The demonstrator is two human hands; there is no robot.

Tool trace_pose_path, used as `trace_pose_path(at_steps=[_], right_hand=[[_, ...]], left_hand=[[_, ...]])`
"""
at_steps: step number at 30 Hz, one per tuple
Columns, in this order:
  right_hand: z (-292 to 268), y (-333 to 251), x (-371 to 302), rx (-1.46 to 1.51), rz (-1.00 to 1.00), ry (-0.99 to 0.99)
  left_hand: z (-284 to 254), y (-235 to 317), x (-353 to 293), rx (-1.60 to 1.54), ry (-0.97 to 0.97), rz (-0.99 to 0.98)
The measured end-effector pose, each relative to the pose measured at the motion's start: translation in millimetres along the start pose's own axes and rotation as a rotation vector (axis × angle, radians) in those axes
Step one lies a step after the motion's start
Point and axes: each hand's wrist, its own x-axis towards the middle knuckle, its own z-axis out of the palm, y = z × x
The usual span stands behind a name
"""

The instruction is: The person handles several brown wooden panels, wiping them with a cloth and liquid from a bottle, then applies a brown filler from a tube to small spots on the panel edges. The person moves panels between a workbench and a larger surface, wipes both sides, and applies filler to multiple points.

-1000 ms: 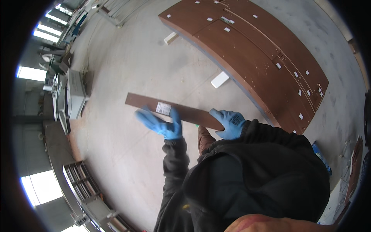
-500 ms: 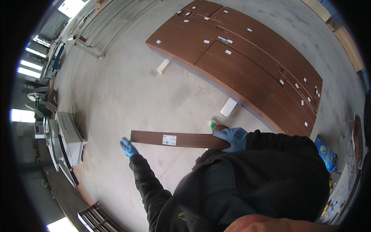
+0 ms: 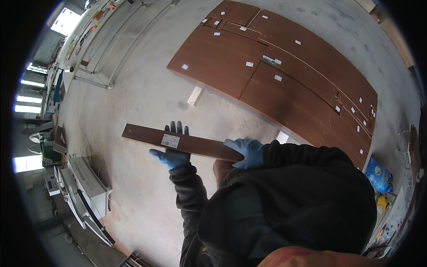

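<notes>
A narrow brown board [image 3: 202,146] with a white label [image 3: 170,141] spans the space in front of my body, its far-left end tilted up and away. My right hand [image 3: 246,152], in a blue glove, is closed round the board's right end. Under the middle of the board lies my left hand [image 3: 173,159], also gloved, palm up. Its fingers stretch out beyond the far edge, and the thumb sticks out to the left; the board crosses over the palm and hides part of it.
Large brown panels [image 3: 289,95] with small white labels lie side by side ahead and to the right, raised on white blocks [image 3: 195,95]. A metal frame [image 3: 95,82] stands far left. Grey-white equipment [image 3: 86,178] is at left, a blue bag [image 3: 378,174] at right.
My left hand has moved from the board's left end to beneath its middle, fingers spreading. The board's left end has swung up and farther left. My right hand keeps its grip.
</notes>
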Motion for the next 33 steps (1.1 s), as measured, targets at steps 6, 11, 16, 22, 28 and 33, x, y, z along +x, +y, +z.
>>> trace_pose_path(at_steps=[6,11,16,22,28,33], right_hand=[[-39.6,-1.1,102.0,0.06,0.032,-0.022],[-55.0,-21.6,193.3,0.113,0.111,0.08],[-69.2,-49.2,272.1,0.116,0.185,0.228],[-88.5,-44.4,341.9,0.131,0.317,0.529],[-132.2,0.2,423.5,0.244,0.406,0.825],[-188.4,38.8,476.8,0.255,0.438,0.915]], left_hand=[[22.2,107.3,168.9,0.05,-0.169,0.051],[38.1,187.7,314.5,0.095,-0.202,0.057],[60.6,222.3,457.6,0.209,-0.307,0.078],[68.3,96.7,579.0,0.101,-0.333,-0.64],[100.8,-65.3,615.5,0.511,-0.317,-0.694],[136.1,-122.6,703.3,0.56,-0.306,-0.786]])
